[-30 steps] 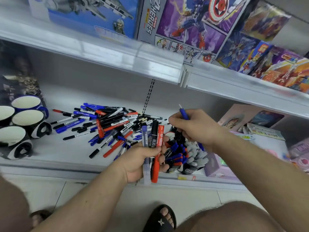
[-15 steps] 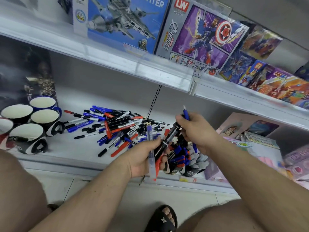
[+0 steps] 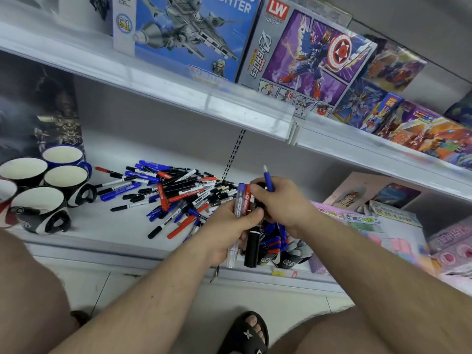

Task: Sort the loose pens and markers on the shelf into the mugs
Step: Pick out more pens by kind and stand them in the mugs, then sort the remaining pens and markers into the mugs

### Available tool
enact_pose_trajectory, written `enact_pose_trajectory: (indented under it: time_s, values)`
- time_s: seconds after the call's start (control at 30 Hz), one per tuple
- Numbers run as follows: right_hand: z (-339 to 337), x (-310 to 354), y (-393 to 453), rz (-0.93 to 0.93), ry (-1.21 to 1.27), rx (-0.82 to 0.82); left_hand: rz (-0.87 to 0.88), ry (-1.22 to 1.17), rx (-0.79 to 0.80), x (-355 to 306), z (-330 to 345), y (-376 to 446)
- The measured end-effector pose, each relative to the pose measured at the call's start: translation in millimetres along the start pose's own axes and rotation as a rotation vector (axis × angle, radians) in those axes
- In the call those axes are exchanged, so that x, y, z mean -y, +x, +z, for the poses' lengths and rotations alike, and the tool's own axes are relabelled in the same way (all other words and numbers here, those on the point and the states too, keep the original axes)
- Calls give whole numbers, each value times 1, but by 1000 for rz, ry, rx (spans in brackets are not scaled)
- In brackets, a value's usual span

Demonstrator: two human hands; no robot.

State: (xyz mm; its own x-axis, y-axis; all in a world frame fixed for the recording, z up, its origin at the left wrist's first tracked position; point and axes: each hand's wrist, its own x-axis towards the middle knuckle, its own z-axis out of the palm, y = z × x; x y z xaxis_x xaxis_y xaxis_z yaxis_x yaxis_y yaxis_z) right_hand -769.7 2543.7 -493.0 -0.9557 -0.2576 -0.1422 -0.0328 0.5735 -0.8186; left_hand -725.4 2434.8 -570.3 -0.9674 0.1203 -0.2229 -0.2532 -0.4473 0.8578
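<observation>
Left hand [image 3: 231, 227] is curled round a bundle of markers [image 3: 245, 200], fat whiteboard type, purple, red and black barrels side by side, caps up; likely bunched so several go into a mug at once. Right hand [image 3: 282, 201] is curled too, holding a blue pen [image 3: 268, 178] upright against the palm, tip poking out above the knuckles, while its fingers pinch at the top of the black marker in the bundle, probably pulling it out or squaring it up. Hands touch each other.

Landmark: the loose pile [image 3: 178, 192] of pens and markers on the shelf [image 3: 107, 226]. Hands sit just right of the pile, at the shelf's front edge. Under the hands, right of the pile, a filled mug [image 3: 286, 254] stuffed with blue caps; exact contents partly hidden. Left of the pile, well apart, a cluster of empty mugs [image 3: 51, 185], openings up, ready for other colours. Pile still big, so sorting looks far from finished. Above the pile, an upper shelf of toy boxes [image 3: 301, 54].
</observation>
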Motion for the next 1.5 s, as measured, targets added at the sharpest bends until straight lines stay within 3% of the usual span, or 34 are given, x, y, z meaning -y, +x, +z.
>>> enact_pose_trajectory:
  time_s: [0.1, 0.23, 0.33, 0.47, 0.53, 0.63, 0.77, 0.97, 1.2, 1.33, 1.5]
  values:
    - [6, 1, 2, 1, 48, -19, -19, -43, -88, 5, 0, 4]
    - [-4, -9, 12, 31, -50, -58, -38, -535, -242, 10, -13, 19]
    - [-8, -20, 15, 128, -156, 77, -26, -754, -296, 13, -18, 30]
    - [1, -36, 20, 329, -56, 236, -68, -807, -298, 19, -22, 42]
    - [3, -48, 32, 310, 67, 158, -86, -761, -292, 22, -24, 50]
    - [-11, -66, 64, 189, 96, -98, -82, -595, -309, 27, -26, 65]
    - [-50, -92, 105, 23, -297, -393, -104, -565, -319, 34, -32, 84]
    - [-90, -146, 162, -92, -741, -494, -115, -664, -268, 35, -43, 117]
    - [-86, -192, 226, 14, -994, -441, -102, -666, -239, 47, -59, 138]
    - [-74, -221, 251, 137, -1026, -219, -118, -642, -260, 54, -66, 142]
    - [-64, -235, 274, 291, -1028, -61, -122, -640, -279, 57, -74, 142]
